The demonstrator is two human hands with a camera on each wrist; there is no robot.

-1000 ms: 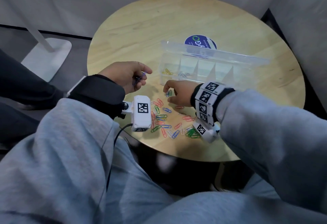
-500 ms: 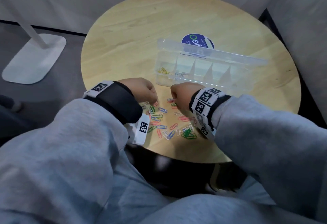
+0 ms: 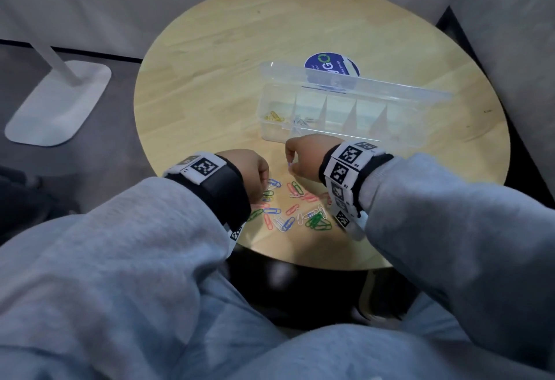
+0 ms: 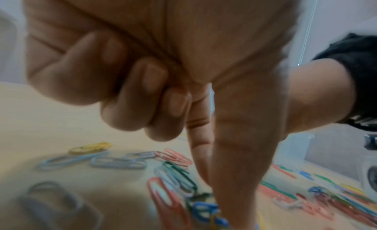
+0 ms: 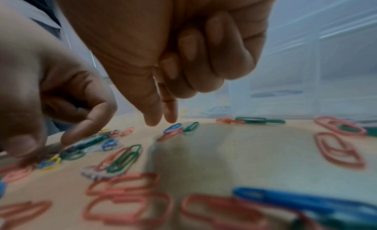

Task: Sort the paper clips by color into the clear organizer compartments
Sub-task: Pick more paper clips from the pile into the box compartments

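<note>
Both hands had dropped to the clip pile beside the organizer; left hand fingers pressed clips, right hand pinched a pale clip, ready to file.

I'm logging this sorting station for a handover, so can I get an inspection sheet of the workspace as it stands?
Surface: round wooden table, blue round sticker behind the organizer.
Job's things: clear organizer, lid open; yellow clips in its leftmost compartment, pale clips in the next, the rest look empty. Loose clips pile of red, green, blue and white near the table's front edge.
Clutter: nothing seen.
Grippers: left hand down on the pile, thumb and forefinger extended; grip unclear. Right hand above the pile, pinching a pale clip.
Cables: nothing seen.
Surroundings: white stand base on the grey floor; tagged wristbands on both wrists.
</note>
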